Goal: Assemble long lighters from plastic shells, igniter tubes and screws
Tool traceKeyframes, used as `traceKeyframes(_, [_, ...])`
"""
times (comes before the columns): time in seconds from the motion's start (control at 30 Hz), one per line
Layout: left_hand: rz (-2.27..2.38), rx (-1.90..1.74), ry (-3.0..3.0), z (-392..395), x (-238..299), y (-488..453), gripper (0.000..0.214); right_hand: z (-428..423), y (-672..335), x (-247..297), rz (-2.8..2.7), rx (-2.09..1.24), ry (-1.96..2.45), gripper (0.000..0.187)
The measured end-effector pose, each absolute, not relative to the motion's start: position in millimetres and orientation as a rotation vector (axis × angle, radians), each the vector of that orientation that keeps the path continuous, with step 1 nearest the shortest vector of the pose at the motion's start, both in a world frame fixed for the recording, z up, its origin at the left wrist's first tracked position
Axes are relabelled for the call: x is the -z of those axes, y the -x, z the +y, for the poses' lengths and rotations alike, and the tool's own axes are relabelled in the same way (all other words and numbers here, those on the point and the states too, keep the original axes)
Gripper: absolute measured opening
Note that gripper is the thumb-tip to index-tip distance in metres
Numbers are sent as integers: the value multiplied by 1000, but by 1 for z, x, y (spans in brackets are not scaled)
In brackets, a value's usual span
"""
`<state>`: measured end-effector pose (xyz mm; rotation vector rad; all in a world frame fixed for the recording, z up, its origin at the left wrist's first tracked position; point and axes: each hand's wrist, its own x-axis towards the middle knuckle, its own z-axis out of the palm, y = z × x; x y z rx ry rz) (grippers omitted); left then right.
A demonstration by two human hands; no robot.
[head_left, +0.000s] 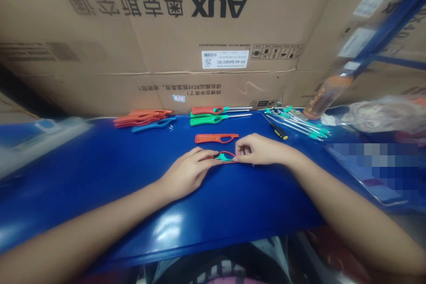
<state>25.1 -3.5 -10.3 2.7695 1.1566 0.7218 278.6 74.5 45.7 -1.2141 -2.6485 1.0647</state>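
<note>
A red lighter shell [229,162] with a teal trigger piece [225,157] set in it is held low over the blue table. My left hand [193,169] grips its left end between thumb and fingers, covering much of it. With fingertips pinched together, my right hand [254,151] holds the shell's right end near the loop. Just beyond my hands lies an orange lighter shell half [213,138]. Farther back rest a red lighter [208,110] and a green lighter [206,119], each with a metal tube pointing right.
Orange shells [141,117] are heaped at the back left beside a blue shell [151,125]. Metal tubes with teal ends [299,122] and a screwdriver [278,131] lie back right. An orange bottle [328,95] and plastic bag [382,113] stand beyond. A large carton [149,44] walls the back.
</note>
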Motion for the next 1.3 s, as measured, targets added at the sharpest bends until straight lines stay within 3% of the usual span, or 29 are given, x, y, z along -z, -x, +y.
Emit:
traceKeyframes(0.33, [1130,-714,-2758,-4,8,-26,45,75,-275,-43,-2631,-1039,1309,16])
traceKeyframes(1.3, [1169,-727,-2674,0,9,-30,30,72,-274,-40,-2676,-925,1250,21])
